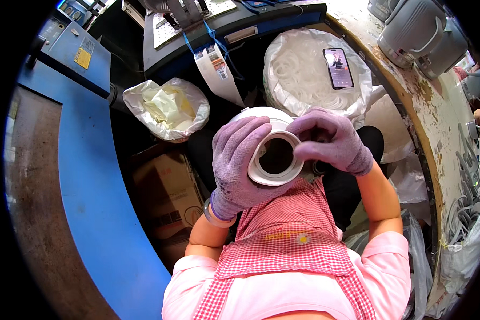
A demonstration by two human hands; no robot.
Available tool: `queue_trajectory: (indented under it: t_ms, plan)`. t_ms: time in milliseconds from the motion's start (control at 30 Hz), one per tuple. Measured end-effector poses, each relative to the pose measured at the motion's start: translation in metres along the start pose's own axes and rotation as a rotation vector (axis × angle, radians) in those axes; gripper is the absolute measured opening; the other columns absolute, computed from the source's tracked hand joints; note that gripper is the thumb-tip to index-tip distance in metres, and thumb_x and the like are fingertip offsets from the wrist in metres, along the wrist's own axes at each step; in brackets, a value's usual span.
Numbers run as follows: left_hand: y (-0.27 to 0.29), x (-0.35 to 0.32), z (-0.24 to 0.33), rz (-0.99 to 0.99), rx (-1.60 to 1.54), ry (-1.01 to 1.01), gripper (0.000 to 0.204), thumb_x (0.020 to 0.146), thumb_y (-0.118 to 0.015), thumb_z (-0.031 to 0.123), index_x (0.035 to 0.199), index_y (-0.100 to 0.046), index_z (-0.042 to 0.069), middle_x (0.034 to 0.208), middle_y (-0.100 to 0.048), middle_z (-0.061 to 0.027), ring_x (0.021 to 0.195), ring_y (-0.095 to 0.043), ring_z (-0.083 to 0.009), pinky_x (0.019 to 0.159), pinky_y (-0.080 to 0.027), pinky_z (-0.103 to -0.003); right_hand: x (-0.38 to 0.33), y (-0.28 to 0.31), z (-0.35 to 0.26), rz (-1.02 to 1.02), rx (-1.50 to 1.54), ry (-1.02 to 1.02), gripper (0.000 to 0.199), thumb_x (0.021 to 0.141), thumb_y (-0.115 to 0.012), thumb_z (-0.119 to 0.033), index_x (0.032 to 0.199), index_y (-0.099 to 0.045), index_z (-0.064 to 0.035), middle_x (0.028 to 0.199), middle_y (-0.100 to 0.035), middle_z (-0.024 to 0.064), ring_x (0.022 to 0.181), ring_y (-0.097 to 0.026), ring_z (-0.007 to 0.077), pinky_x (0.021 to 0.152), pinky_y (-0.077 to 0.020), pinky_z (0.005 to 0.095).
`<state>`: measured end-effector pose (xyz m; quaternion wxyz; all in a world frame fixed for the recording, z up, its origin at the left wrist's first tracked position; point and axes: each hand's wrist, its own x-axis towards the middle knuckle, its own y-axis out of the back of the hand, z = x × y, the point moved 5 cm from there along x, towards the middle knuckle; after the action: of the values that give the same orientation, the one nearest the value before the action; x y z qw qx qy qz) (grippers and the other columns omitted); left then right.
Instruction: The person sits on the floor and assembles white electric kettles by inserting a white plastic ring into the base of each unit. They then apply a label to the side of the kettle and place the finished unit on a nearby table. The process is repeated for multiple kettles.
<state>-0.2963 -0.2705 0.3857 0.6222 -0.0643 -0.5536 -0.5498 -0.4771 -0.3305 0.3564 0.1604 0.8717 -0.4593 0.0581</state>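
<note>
blue workbench (98,176) curves at the left; left hand (237,165) grips a white plastic housing (274,160), right hand (330,141) pinches its rim.

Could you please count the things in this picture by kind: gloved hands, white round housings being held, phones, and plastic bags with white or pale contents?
Gloved hands: 2, left hand and right hand
White round housing, held by both hands: 1
Phone: 1
Plastic bags: 2, bag of white rings and bag of pale scraps
Total: 6
</note>
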Motion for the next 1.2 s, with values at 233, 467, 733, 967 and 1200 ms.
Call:
queue_trajectory:
  t_ms: [233, 467, 733, 967, 1200]
  plan:
    - [0.041, -0.034, -0.004, 0.215, 0.07, 0.02, 0.092, 0.06, -0.094, 0.044, 0.132, -0.053, 0.003, 0.128, -0.059, -0.0196, 0.109, -0.058, -0.0329, 0.093, -0.049, -0.045, 0.015, 0.059, 0.014, 0.6, 0.308, 0.047, 0.026, 0.104, -0.054, -0.021, 0.109, -0.068, -0.0002, 0.084, -0.067, 0.0061, 0.073, -0.065, 0.0107, 0.062, -0.0514, 0.0242]
    - [0.005, -0.14, -0.056, -0.003, 0.144, 0.292, 0.11, 0.066, -0.083, 0.021, 0.154, -0.022, -0.001, 0.148, -0.039, -0.0359, 0.129, -0.051, -0.0491, 0.107, -0.045, -0.05, 0.072, 0.069, -0.001, 0.358, -0.199, 0.086, 0.016, 0.097, -0.063, -0.007, 0.11, -0.071, 0.0, 0.098, -0.07, 0.0052, 0.09, -0.066, 0.0118, 0.083, -0.0532, 0.026]
    - [-0.006, -0.202, -0.07, -0.116, 0.074, 0.5, 0.1, 0.063, -0.088, 0.03, 0.146, -0.039, 0.005, 0.143, -0.044, -0.0361, 0.12, -0.06, -0.0468, 0.091, -0.058, -0.044, 0.271, -0.029, 0.074, -0.133, -0.729, 0.507, 0.023, 0.084, -0.075, -0.023, 0.102, -0.072, -0.0094, 0.103, -0.069, 0.0103, 0.101, -0.065, 0.0311, 0.093, -0.0514, 0.0406]
    - [-0.003, -0.204, -0.081, -0.102, 0.07, 0.516, 0.101, 0.061, -0.09, 0.03, 0.144, -0.038, 0.004, 0.137, -0.052, -0.032, 0.116, -0.062, -0.0453, 0.09, -0.058, -0.044, 0.302, -0.036, 0.098, -0.257, -0.938, 0.353, 0.021, 0.087, -0.068, -0.033, 0.095, -0.071, -0.0141, 0.097, -0.069, 0.0067, 0.097, -0.066, 0.0289, 0.087, -0.0527, 0.0401]
    - [-0.008, -0.207, -0.083, -0.107, 0.029, 0.635, 0.102, 0.06, -0.09, 0.03, 0.143, -0.038, 0.002, 0.132, -0.057, -0.0278, 0.11, -0.066, -0.0415, 0.087, -0.059, -0.044, 0.144, 0.017, 0.039, 0.135, -0.714, 0.412, 0.017, 0.079, -0.08, -0.01, 0.094, -0.07, -0.0096, 0.096, -0.067, 0.0058, 0.089, -0.066, 0.0225, 0.079, -0.0537, 0.0343]
